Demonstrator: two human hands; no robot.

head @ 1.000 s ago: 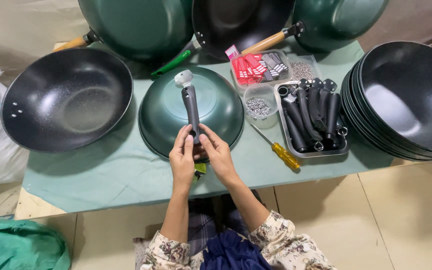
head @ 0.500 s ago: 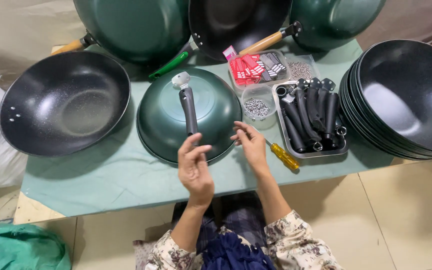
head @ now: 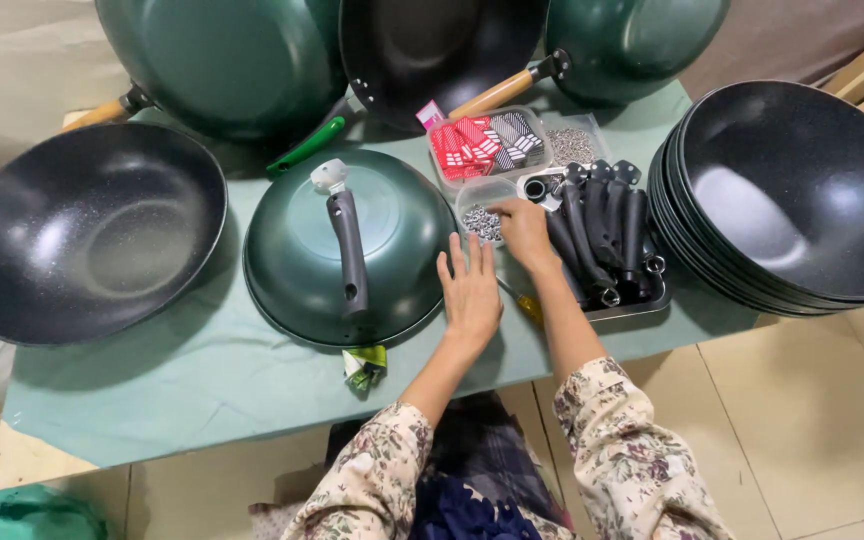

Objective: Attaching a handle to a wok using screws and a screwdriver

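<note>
Reaching into small clear screw tub [head: 484, 215], frame centre: right hand [head: 524, 228], fingers pinched, contents unseen. Left hand [head: 470, 292] flat, spread beside upturned green wok [head: 350, 248]. Risk: loose handle [head: 348, 250] slides off dome; screws spill if tub nudged.

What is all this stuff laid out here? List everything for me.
Upturned wok: one, green, middle of the table, a loose dark handle lying on it.
Open wok: one, black inside, left.
Stacked woks: several, black, right.
Finished woks: three, green, wooden handles, at the back.
Tub of small metal parts: one, clear, beside the upturned wok.
Tray of handles: one, metal, handles black.
Box of labels: one, clear, red and striped contents.
Screwdriver: one, yellow grip, partly hidden under the right arm.
Table cover: pale green.
Left hand: open, flat by the wok's rim.
Right hand: fingers reaching into the tub.
</note>
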